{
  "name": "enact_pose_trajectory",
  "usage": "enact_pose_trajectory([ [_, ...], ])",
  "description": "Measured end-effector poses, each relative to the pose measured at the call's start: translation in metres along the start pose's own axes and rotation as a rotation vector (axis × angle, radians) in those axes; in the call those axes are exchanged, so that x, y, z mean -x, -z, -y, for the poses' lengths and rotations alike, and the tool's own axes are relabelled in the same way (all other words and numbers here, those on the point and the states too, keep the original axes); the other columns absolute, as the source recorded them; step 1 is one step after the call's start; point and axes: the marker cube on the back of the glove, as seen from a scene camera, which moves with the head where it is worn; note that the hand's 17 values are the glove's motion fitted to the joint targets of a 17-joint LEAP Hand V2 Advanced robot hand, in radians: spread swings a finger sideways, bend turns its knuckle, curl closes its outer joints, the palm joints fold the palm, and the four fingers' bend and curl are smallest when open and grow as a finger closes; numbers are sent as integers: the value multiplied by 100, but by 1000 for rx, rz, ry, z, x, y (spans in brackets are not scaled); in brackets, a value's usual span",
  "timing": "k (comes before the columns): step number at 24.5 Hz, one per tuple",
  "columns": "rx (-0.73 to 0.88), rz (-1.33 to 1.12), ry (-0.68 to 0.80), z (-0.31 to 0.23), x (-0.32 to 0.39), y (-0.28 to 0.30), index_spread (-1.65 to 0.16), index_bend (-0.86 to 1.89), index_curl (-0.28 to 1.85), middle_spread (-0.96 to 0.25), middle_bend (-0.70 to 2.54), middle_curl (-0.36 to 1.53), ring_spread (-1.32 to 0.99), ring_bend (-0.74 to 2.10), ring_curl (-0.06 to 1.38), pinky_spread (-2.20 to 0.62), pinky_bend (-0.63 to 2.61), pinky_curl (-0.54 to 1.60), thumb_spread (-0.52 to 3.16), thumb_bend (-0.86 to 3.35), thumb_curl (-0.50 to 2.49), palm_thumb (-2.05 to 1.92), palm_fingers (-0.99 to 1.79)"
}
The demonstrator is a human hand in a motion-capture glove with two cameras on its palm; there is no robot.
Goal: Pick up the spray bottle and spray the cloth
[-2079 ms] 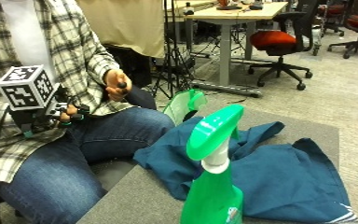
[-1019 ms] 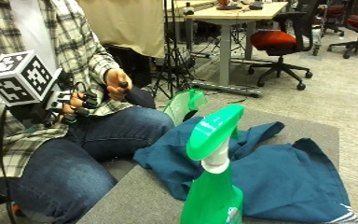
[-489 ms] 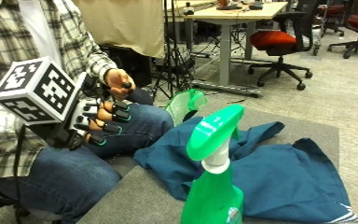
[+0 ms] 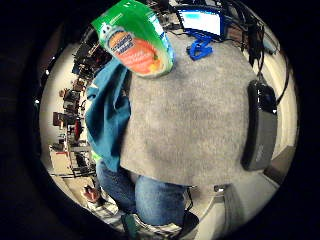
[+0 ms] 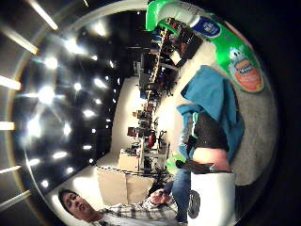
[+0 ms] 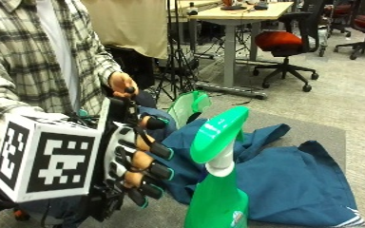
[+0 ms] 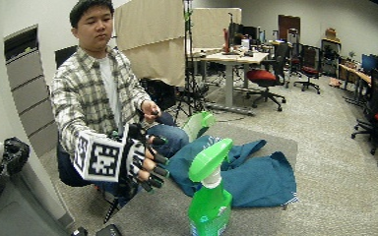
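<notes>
A green spray bottle with a green trigger head stands upright on the grey table, close to the outside camera. Behind it a dark blue cloth lies crumpled on the table. My gloved right hand hovers just left of the bottle at trigger height, fingers spread and slightly bent, holding nothing. A small gap separates the fingertips from the bottle. The little finger side palm view shows the bottle, the cloth and bare table. In the thumb side palm view the bottle stands next to the cloth.
The bare left hand holds a small black object near the person's chest. A pale green object sits at the cloth's far edge. A black device and a blue clip lie on the table. Desks and office chairs stand behind.
My right hand has risen from beside the lap and moved forward and right toward the spray bottle, its fingers spreading. Bottle and cloth have not moved.
</notes>
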Motion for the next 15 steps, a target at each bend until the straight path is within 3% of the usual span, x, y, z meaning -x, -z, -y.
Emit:
enact_pose_trajectory([
  [15, -195, 150, -69, 82, -5, -17, -33, 21, 31, -7, 21, 30, 3, 30, 27, 15, 33, 20, 113, 12, 48, 79, 24],
])
